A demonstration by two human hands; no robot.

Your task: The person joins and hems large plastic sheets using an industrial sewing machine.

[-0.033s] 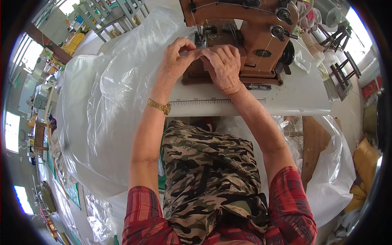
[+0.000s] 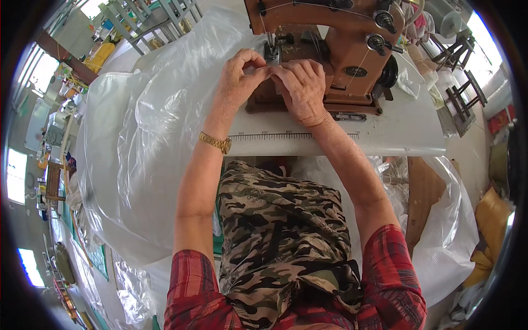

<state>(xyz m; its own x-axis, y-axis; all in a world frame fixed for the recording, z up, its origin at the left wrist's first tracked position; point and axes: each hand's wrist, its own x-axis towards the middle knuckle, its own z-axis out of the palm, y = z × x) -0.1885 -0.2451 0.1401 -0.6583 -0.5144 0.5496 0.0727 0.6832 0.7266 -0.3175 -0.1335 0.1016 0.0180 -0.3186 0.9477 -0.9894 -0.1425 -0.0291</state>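
My left hand (image 2: 242, 76) and my right hand (image 2: 301, 88) meet fingertip to fingertip just in front of the needle area of a brown sewing machine (image 2: 344, 55). Both hands are closed in a pinch. What lies between the fingertips is too small to make out. The presser foot and needle bar (image 2: 270, 48) stand right behind the fingers. White thread runs along the machine's arm and down past the tension knobs (image 2: 376, 43). A gold watch (image 2: 215, 142) is on my left wrist.
A pale sewing table (image 2: 396, 132) with a printed ruler edge carries the machine. Clear plastic sheeting (image 2: 148, 137) drapes over its left side. Camouflage cloth (image 2: 283, 231) covers my lap. Metal racks (image 2: 146, 25) stand at the far left, and a brown board (image 2: 426, 192) leans at the right.
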